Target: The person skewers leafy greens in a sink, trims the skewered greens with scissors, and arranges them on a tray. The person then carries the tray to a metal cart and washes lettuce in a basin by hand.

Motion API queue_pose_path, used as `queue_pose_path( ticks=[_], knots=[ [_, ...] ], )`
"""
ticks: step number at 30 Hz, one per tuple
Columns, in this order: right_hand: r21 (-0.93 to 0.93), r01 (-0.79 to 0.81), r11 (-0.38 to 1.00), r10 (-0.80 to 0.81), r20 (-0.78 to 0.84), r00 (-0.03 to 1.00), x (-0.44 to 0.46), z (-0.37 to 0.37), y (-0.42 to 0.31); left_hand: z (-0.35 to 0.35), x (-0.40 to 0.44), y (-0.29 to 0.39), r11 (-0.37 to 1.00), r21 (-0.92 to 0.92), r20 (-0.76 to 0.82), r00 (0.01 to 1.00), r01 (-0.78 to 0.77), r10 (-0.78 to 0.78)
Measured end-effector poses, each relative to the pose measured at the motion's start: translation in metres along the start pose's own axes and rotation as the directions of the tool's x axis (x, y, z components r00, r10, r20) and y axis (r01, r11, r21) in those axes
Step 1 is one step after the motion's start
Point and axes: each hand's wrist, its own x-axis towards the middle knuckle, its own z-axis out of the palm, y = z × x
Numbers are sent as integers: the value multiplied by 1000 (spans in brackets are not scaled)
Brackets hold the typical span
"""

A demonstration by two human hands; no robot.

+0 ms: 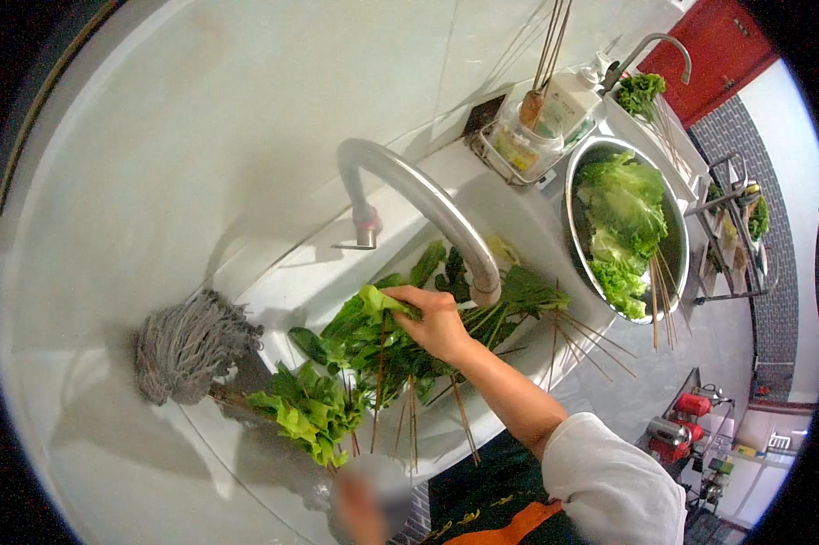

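My right hand [432,322] reaches over the white sink [568,372] beneath the curved metal faucet [428,195], its fingers closed on a light green leaf [373,304]. Under it lies a pile of green leafy vegetables [355,336], with thin wooden skewers [412,422] sticking out over the sink's near edge. At the bottom my left hand [360,513] is blurred, so its fingers cannot be made out. Just above it is a bunch of yellow-green lettuce [310,413] on skewers; whether the hand touches those is unclear.
Right of the sink stands a metal bowl [570,227] of lettuce and skewers. A wire rack [518,173] with bottles sits behind. A grey mop head [196,350] is at the left. Farther right are a metal cart [732,295] and red-topped equipment [691,404].
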Motion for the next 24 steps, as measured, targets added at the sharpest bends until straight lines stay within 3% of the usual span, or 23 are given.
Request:
queue_pose_path(
  ticks=[1, 4, 6, 7, 11, 13, 14, 15, 17, 18, 19, 21, 22, 24],
  knots=[
    [0, -1, 1000, 1, 0, 1000, -2, 0, 2, -3, 0, 2, 995, 30, 54, 994, 95, -96],
    [-17, 11, 1000, -10, 14, 1000, -9, 2, 5, -2, -1, -1, 998, -54, 29, 1000, 13, -11],
    [-13, 169, 986, -166, 110, 980, -16, 8, 7, -2, 0, -3, 1000, -20, 31, 999, 18, -17],
    [-2, 65, 998, -63, 177, 982, -23, 13, 4, -2, 1, -5, 1000, 12, 31, 999, 22, -22],
    [295, 4, 955, -59, 175, 983, -27, 25, 13, 2, 9, -18, 999, 27, -12, 1000, -24, 24],
    [598, -86, 797, 44, 86, 995, -11, 35, 60, 1, 10, -14, 993, -75, -7, 995, 94, -95],
    [659, -253, 709, 348, -15, 937, 0, 41, 80, 2, 11, -19, 993, -74, -6, 995, 96, -97],
    [462, -417, 783, 540, -171, 824, 11, 54, 129, 5, 12, -30, 989, -129, -5, 997, 70, -71],
    [250, -645, 722, 683, -403, 609, 26, 59, 155, 11, 18, -45, 982, -183, -6, 999, 37, -39],
    [252, -643, 723, 683, -404, 609, 34, 66, 180, 16, 19, -50, 985, -161, -94, 995, -55, 41],
    [291, -792, 537, 800, -472, 370, 44, 76, 213, 19, 22, -52, 980, -132, -182, 976, -149, 123],
    [305, -891, 337, 826, -550, 124, 54, 80, 235, 12, 18, -32, 993, -25, -151, 983, -113, 108],
    [308, -889, 339, 828, -546, 127, 56, 76, 234, 8, 17, -26, 994, 81, -120, 989, -76, 85],
    [395, -865, 310, 937, -280, 208, 61, 68, 223, 3, 21, -36, 981, 160, -90, 988, -109, 125]
  ],
)
